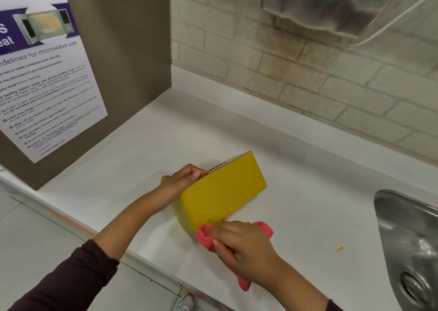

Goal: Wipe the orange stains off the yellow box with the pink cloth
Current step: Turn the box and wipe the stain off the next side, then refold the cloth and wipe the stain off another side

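Yellow box (220, 192) is gripped by left hand (180, 180), pink cloth (206, 237) clutched in right hand (241, 242) (box face looks clean, probably nearly done).

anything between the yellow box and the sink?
Head view: mostly bare white counter between the yellow box and the sink; one small orange crumb lies near the sink's edge.

I see bare white counter (147, 145) behind and left of the yellow box (220, 192), open for a hand to pass. A brown panel (132, 38) with a poster blocks the far left, a brick wall (296, 78) closes the back, and a steel sink (407, 239) cuts off the right.
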`<state>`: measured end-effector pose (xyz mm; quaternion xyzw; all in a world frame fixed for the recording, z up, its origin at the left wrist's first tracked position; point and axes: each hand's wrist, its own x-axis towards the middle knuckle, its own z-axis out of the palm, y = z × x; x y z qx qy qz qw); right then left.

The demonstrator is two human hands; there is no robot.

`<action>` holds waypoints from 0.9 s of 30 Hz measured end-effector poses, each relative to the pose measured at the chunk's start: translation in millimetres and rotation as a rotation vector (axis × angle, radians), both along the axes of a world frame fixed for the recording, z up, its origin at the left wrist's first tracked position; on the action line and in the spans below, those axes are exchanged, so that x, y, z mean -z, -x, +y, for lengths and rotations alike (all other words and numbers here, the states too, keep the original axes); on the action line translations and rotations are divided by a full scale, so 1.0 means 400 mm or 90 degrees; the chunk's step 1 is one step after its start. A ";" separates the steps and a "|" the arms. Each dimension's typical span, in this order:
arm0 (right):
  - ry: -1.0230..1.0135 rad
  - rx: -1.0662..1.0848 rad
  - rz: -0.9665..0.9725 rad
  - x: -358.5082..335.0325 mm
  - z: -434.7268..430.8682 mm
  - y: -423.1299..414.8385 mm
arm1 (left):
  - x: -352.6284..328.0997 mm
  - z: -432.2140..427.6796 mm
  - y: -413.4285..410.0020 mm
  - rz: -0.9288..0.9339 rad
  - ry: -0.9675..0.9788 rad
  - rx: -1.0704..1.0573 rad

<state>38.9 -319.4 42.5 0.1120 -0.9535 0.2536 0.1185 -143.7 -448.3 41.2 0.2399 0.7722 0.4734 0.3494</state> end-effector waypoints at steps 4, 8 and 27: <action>0.437 0.290 0.017 -0.044 0.021 0.028 | -0.001 0.003 0.005 0.010 0.031 -0.021; 0.927 0.444 -0.092 -0.048 0.065 0.048 | 0.015 -0.004 0.017 0.010 0.032 -0.008; 0.920 0.392 -0.262 -0.072 0.160 -0.092 | -0.043 0.079 0.066 0.082 0.105 0.083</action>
